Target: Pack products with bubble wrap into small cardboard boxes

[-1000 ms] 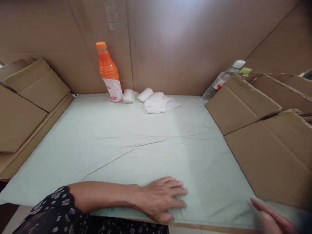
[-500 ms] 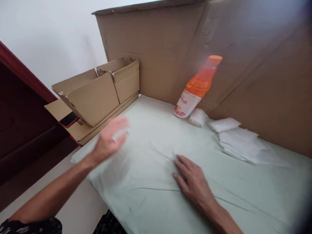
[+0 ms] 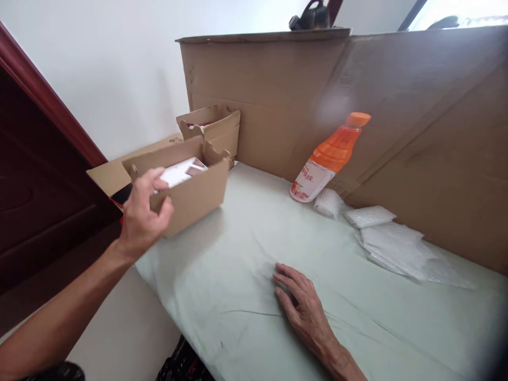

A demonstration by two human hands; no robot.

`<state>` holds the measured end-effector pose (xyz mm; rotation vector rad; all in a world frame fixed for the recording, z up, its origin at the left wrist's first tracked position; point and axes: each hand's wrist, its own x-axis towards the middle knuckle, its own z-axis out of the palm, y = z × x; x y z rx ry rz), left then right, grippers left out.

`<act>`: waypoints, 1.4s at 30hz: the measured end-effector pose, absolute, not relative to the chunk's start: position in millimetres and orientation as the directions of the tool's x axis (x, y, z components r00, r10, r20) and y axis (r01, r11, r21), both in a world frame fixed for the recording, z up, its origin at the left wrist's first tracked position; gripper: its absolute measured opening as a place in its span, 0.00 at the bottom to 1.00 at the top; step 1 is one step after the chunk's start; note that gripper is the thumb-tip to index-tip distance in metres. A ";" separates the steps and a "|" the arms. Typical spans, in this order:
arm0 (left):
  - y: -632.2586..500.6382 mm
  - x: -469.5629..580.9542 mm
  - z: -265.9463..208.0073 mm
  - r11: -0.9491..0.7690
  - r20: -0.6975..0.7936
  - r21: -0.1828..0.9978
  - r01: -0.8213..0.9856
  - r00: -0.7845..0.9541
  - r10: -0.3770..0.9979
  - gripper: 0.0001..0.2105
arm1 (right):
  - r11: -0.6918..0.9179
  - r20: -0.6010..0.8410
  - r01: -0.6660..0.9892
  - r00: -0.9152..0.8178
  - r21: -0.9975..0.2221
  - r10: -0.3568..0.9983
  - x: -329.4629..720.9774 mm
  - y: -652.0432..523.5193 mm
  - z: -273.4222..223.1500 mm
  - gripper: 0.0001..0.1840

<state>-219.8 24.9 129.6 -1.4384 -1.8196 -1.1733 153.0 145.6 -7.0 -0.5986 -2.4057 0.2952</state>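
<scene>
As my head camera looked down at the work, my left hand [image 3: 143, 211] gripped the near-left end of an open cardboard box [image 3: 198, 198], thumb and fingers bent around its rim. Inside lay a white box-like item [image 3: 178, 173]; I could not tell what it was. Shadow fell on the pale green cloth [image 3: 234, 280] beneath the box, so it seemed partly raised, though I could not be sure. My right hand [image 3: 301, 307], nearer me and to the box's right, lay palm down, fingers loosely spread, holding nothing. Behind the box stood a smaller open carton [image 3: 223, 136]; well to its right were an orange-capped drink bottle [image 3: 329, 156] and what looked like bubble wrap [image 3: 391, 243]. By my judgement, the box was secured, but settling it flat was not done, and the white item was in neither hand.
</scene>
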 end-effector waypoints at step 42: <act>80.5 -96.0 -14.6 0.048 0.217 0.828 0.559 -0.398 0.891 0.26 | 0.804 0.090 0.549 -0.810 -0.230 0.579 190.8 169.0 191.7 0.42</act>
